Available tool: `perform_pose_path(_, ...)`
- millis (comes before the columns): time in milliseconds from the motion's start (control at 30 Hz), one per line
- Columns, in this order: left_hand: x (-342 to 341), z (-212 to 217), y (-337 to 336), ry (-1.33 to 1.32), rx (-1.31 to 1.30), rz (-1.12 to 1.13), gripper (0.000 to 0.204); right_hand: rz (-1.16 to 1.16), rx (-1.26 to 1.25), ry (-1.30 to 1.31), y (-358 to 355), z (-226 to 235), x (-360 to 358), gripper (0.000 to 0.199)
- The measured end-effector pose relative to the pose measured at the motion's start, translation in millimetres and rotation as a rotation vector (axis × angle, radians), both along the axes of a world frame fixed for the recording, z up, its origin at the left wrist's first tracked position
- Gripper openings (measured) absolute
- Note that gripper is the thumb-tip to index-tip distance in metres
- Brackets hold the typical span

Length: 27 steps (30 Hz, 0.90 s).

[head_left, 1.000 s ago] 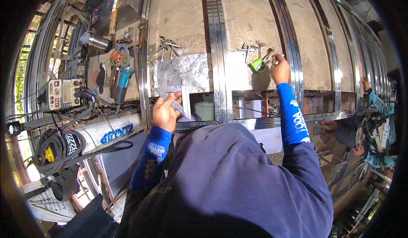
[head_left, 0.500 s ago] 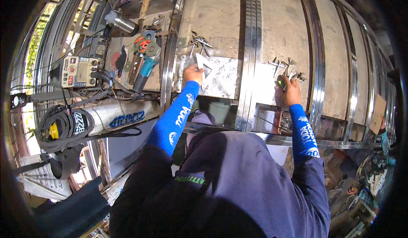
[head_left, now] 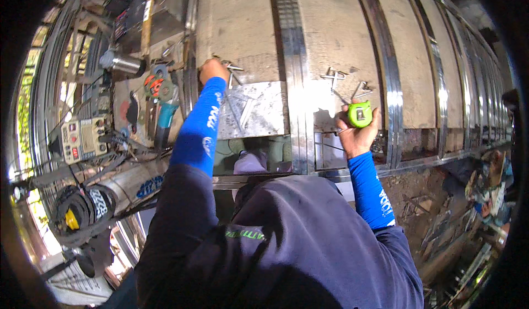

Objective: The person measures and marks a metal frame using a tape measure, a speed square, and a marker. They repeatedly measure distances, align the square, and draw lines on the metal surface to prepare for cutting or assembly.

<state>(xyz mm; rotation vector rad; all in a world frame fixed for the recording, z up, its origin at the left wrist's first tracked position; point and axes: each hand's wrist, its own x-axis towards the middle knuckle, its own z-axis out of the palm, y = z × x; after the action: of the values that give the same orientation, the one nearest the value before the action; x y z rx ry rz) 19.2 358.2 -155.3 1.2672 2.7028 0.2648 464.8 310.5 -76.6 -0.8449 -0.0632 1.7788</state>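
Observation:
My right hand [head_left: 359,138] is turned palm up, its fingers closed around a bright green tape measure [head_left: 360,114]. Just beyond it lie short metal pieces [head_left: 334,76] on the board. My left hand [head_left: 212,70] reaches over the far left part of the bench, beside another cluster of short metal pieces [head_left: 233,73]; its fingertips are hidden, so a grip cannot be made out. Nearer to me, a triangular metal square [head_left: 246,114] rests on a shiny, marked metal plate [head_left: 270,102].
Long metal bars [head_left: 298,88] run away from me across the boards. To the left are an angle grinder [head_left: 166,113], a hammer's wooden handle [head_left: 147,25], a metal canister [head_left: 124,62] and a control box [head_left: 84,140] with cables. A gas cylinder [head_left: 135,185] lies below them.
My left hand has let go of the triangular square and moved to the metal pieces beyond it. My right hand has come back from the small pieces and turned up, showing the tape measure.

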Motion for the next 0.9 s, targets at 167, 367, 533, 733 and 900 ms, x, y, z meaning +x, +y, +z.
perform_pose_path(167,-19,15,4,0.038,0.115,-0.043,0.02,0.219,0.026,0.262,-37,37,4,0.079)
perform_pose_path(367,-26,73,-23,-0.99,0.714,-0.051,0.025,0.469,0.038,-0.015,-61,33,-5,0.062)
perform_pose_path(533,32,119,-102,-1.607,0.824,-0.316,0.04,0.652,0.374,-0.479,-65,30,-17,0.037)
perform_pose_path(733,138,150,-200,-1.934,0.828,-0.235,0.043,0.747,0.728,-0.766,-54,63,-18,0.038)
perform_pose_path(900,182,155,-239,-1.909,0.635,-0.175,0.041,0.723,1.017,-0.933,-64,99,-19,0.041)
